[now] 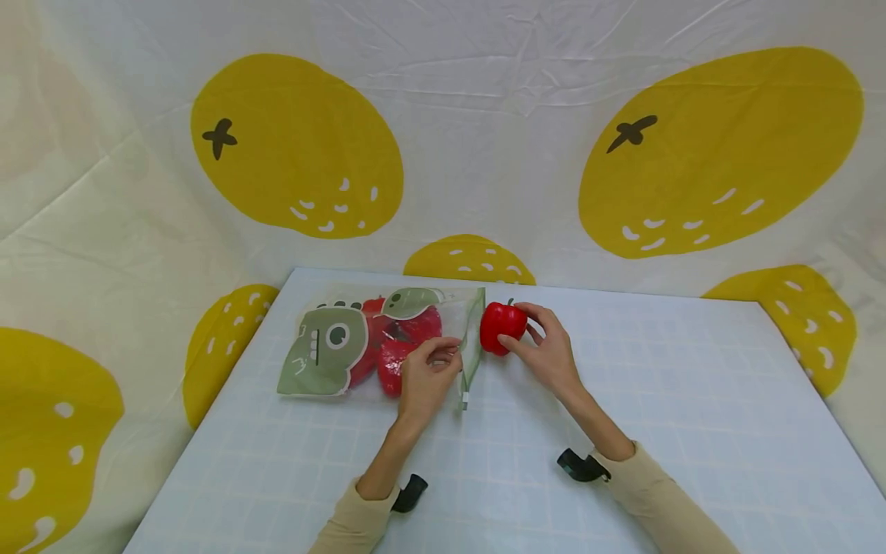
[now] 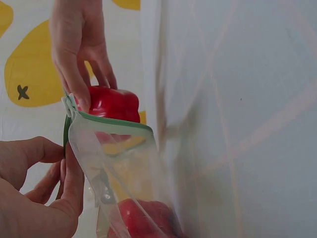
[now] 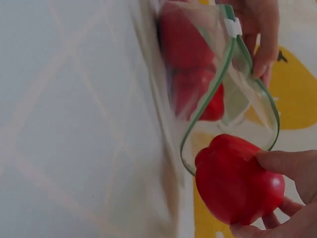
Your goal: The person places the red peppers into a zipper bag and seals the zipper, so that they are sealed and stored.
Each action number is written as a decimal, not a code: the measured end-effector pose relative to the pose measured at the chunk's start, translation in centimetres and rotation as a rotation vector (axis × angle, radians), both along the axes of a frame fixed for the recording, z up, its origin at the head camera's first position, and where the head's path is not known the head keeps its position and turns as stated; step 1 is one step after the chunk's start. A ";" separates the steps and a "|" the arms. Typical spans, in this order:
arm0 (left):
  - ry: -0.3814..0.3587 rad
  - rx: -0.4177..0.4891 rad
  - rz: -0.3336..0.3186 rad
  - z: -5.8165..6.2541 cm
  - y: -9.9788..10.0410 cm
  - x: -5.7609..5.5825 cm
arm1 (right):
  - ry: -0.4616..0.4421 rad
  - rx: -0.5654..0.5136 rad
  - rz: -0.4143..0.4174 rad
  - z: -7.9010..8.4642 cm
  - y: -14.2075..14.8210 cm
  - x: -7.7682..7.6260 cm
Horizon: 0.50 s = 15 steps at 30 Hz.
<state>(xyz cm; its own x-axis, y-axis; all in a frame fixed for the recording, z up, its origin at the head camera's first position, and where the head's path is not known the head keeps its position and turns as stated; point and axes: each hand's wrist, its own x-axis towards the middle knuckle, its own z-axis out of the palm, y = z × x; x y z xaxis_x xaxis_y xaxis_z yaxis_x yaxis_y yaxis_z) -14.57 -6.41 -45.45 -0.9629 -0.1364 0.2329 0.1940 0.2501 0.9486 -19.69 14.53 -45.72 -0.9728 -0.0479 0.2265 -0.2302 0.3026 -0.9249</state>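
A clear zip bag (image 1: 332, 346) with a green dinosaur print lies on the table, several red bell peppers (image 1: 391, 368) inside it. My left hand (image 1: 429, 377) pinches the upper edge of the bag's mouth, lifting it so the green-rimmed opening (image 3: 205, 106) gapes. A white slider (image 3: 233, 28) sits at one end of the zip. My right hand (image 1: 550, 354) grips another red bell pepper (image 1: 502, 327) between thumb and fingers, right at the bag's mouth. In the right wrist view this pepper (image 3: 240, 181) overlaps the rim of the opening.
The table (image 1: 657, 400) has a pale blue checked cover. Behind it hangs a white cloth (image 1: 484, 154) printed with large yellow fruit. A black wrist camera (image 1: 584, 465) is strapped at the right sleeve, another camera (image 1: 411, 493) at the left.
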 end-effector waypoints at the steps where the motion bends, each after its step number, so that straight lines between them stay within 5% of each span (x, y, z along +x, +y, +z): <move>1: 0.000 -0.004 0.001 0.0 0.0 0.0 | 0.003 0.000 0.004 -0.1 -0.2 -0.1; 15: 0.020 -0.022 0.013 -0.1 0.0 -0.1 | 0.006 -0.042 0.067 -1.2 -2.8 -0.8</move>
